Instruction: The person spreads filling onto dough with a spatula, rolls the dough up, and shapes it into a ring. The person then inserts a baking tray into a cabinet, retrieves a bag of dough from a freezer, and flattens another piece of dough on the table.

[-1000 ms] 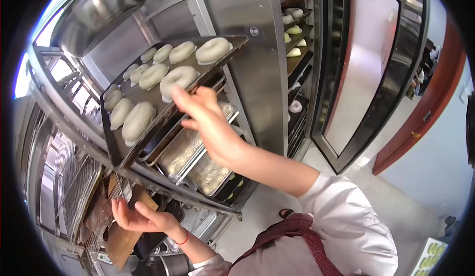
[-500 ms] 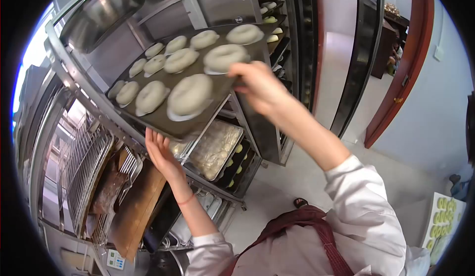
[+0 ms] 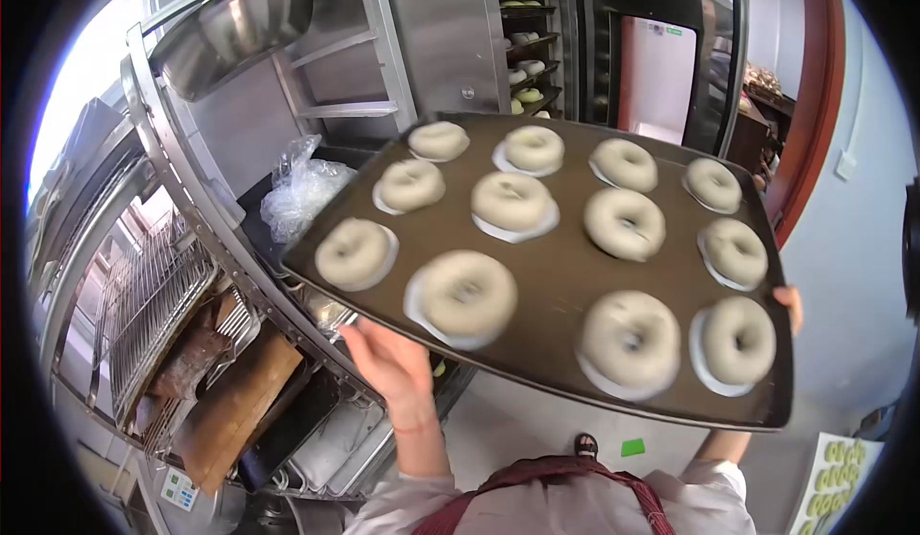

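A dark baking tray spans the middle of the head view, tilted slightly, holding several pale dough rings on round white papers. My right hand grips the tray's right edge; only its fingertips show there, and the rest is hidden below the tray. Under the tray's front left edge is my left hand, palm up with fingers spread, near or touching the underside; contact cannot be made out.
At left stands a metal rack with wire grids and a brown board. Crumpled clear plastic lies behind the tray. Further back are a cabinet of loaded trays and a red door frame. A white tray with green rings is at lower right.
The tray has come away from the rack toward the right and nearer to me. My right hand has shifted right along with it, and crumpled plastic now shows behind the tray.
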Motion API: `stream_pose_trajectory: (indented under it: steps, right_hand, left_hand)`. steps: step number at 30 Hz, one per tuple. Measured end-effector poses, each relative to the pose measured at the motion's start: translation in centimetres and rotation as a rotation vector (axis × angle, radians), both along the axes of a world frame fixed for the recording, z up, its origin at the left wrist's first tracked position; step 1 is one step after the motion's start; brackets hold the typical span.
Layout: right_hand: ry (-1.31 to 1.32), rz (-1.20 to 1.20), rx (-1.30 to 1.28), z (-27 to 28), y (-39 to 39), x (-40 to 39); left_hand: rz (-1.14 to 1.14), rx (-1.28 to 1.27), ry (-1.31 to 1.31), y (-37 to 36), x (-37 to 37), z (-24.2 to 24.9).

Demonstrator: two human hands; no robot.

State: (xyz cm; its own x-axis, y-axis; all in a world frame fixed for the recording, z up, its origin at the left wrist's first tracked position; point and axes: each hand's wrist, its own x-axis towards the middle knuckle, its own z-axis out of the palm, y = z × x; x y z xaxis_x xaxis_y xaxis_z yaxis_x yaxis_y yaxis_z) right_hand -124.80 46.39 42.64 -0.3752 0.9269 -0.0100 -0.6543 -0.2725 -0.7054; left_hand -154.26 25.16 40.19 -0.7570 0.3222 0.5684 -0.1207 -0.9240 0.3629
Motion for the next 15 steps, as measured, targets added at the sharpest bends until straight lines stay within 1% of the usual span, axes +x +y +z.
stream_pose_trajectory:
  steps: [2, 4, 5, 7, 9, 11, 13, 15]
  right_hand:
    - [-0.049, -0.034, 0.019, -1.1, -0.6, -0.1]
    - [-0.108, -0.08, 0.037, -2.8, 0.2, 2.0]
    - [-0.143, -0.097, 0.031, -4.3, 2.5, 4.1]
    - [-0.214, -0.128, 0.022, -7.9, 7.9, 9.4]
    - [-0.285, -0.172, -0.001, -12.0, 10.6, 14.2]
    - [-0.346, -0.21, -0.026, -15.6, 12.6, 18.3]
    - [-0.396, -0.241, -0.056, -18.9, 14.6, 22.0]
    - [-0.437, -0.272, -0.066, -21.5, 15.5, 24.5]
  left_hand:
    - [-0.066, -0.059, -0.068, -1.6, 2.5, -2.8]
    - [-0.142, -0.186, 0.074, -1.8, 5.6, -3.1]
    - [-0.157, -0.257, 0.031, -0.6, 7.9, -4.0]
    - [-0.224, -0.313, -0.005, 4.0, 12.5, -6.0]
    - [-0.28, -0.357, -0.115, 7.0, 15.5, -7.7]
    - [-0.29, -0.449, -0.266, 11.0, 17.0, -8.5]
    - [-0.402, -0.513, -0.382, 15.3, 17.1, -10.1]
    - [-0.405, -0.525, -0.449, 18.6, 16.9, -11.5]
